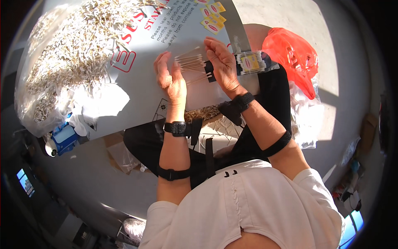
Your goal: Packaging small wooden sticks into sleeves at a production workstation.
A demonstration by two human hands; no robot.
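Observation:
A loose row of cotton swabs (190, 63) lies on the grey tabletop between my hands, sticks roughly parallel. My left hand (171, 79) stands at their left ends, thumb and fingers stretched out and apart. At their right ends is my right hand (224, 66), fingers extended, its palm side facing the swabs. Whether either hand touches the tips I cannot tell. A black strip (210, 74) shows below the right hand, partly covered by it. Just right of that hand sits a flat clear pack of swabs (251, 63) with a yellow label.
A large heap of swabs (74, 45) fills a clear plastic bag at the left. Yellow cards (213, 20) lie at the table's far side. A red plastic bag (290, 54) sits beyond the right edge. A blue-and-white object (65, 137) stands near the left corner.

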